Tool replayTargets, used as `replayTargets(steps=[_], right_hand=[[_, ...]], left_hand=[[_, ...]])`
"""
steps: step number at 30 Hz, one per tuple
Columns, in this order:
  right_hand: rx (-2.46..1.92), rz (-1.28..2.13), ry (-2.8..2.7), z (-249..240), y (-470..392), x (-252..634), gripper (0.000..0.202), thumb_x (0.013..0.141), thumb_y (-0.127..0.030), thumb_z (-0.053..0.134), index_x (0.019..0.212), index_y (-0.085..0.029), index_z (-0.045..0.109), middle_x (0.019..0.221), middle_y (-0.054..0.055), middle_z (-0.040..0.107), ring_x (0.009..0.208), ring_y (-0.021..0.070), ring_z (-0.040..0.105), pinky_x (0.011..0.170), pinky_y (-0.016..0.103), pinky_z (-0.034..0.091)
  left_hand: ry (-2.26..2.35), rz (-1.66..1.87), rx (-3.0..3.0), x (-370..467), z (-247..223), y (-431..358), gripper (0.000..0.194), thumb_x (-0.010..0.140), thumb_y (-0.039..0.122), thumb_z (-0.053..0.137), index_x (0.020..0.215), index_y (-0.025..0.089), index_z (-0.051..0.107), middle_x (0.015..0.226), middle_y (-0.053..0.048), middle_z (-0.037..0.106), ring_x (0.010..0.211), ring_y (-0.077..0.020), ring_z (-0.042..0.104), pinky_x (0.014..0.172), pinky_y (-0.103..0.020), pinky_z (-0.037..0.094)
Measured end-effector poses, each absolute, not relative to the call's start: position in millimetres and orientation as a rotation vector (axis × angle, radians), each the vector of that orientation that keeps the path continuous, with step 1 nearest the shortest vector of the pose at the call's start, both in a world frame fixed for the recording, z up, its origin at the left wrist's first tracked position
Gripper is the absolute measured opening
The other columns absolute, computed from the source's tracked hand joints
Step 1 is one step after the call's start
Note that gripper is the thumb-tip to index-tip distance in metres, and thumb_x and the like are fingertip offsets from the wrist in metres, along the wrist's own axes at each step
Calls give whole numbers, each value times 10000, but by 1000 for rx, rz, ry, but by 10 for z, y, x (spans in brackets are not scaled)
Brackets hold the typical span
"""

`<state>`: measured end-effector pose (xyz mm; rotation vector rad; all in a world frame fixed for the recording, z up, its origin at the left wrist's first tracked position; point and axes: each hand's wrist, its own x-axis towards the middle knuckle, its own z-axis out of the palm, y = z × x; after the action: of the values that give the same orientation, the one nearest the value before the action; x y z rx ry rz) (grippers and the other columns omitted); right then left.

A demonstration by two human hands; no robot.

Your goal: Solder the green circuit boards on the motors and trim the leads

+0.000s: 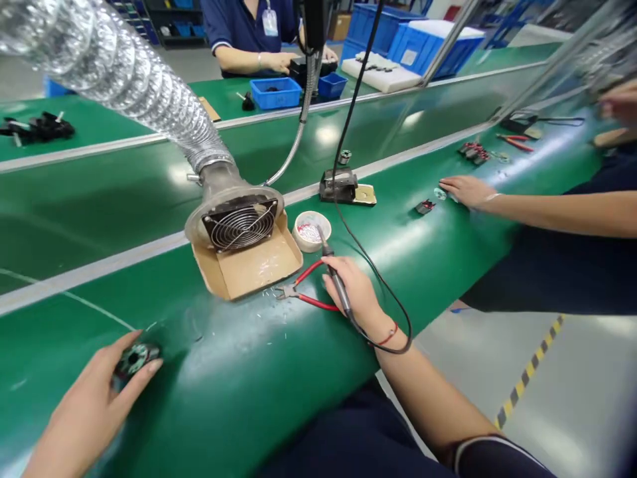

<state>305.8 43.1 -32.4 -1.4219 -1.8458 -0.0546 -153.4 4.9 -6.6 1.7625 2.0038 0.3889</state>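
Observation:
At the lower left, my left hand [84,398] grips a small round motor stator [134,359] with a green face, between thumb and fingers, at the table surface. My right hand [361,295] is closed around the dark handle of a soldering iron [340,287]. The iron's tip reaches over the near right rim of a round white bowl [310,248] that has reddish and silvery bits inside. Below that hand lie red-handled cutting pliers [318,303], jaws to the left, partly hidden by the hand. Thin wire clippings are scattered around the jaws.
A foil duct [164,99] ends in a fan grille [243,226] above a cardboard tray [253,272]. Behind the bowl stands an iron holder [339,186]. The iron's black cable loops beside my right wrist. A co-worker's hand [468,190] is at the right; another person works across the divider.

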Motion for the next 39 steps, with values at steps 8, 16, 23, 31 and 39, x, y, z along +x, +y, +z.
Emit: replayTargets(steps=[8, 16, 23, 31, 39], right_hand=[[-1225, 147, -1656, -281, 53, 3197, 292, 976, -246, 656, 1268, -246, 664, 1005, 62, 787, 805, 229, 779, 763, 408, 659], [-991, 663, -1634, 141, -280, 2887, 403, 1009, -134, 616, 1380, -290, 604, 927, -5, 815, 716, 163, 798, 684, 325, 689], [-877, 890, -1717, 373, -261, 2788, 536, 956, -96, 664, 1430, -287, 502, 983, -17, 725, 880, 147, 752, 867, 342, 663], [-793, 1219, -1829, 495, -98, 2666, 562, 941, -61, 660, 1425, -273, 470, 952, -57, 654, 883, 107, 691, 974, 297, 592], [-776, 1338, -1834, 391, -47, 2552, 531, 946, -90, 638, 1425, -252, 474, 936, -59, 650, 808, 89, 678, 813, 234, 595]], left_hand=[[1795, 751, 1550, -707, -6, -194, 453, 713, 539, 807, 1048, 236, 762, 1062, -92, 755, 953, -288, 685, 854, -379, 546], [1309, 1003, 1091, 347, 231, -512, 378, 782, 333, 874, 1090, 235, 679, 1039, -40, 795, 935, -187, 752, 853, -276, 604], [1123, 973, 927, 585, 241, -580, 356, 821, 355, 884, 1136, 232, 774, 1113, -60, 810, 983, -198, 770, 889, -267, 624], [1074, 965, 857, 613, 247, -726, 389, 851, 280, 865, 1227, 353, 799, 1224, -5, 808, 1131, -192, 770, 967, -248, 629], [1097, 926, 908, 580, 280, -789, 395, 887, 346, 828, 1280, 349, 785, 1319, -32, 770, 1243, -249, 725, 1051, -326, 611]])
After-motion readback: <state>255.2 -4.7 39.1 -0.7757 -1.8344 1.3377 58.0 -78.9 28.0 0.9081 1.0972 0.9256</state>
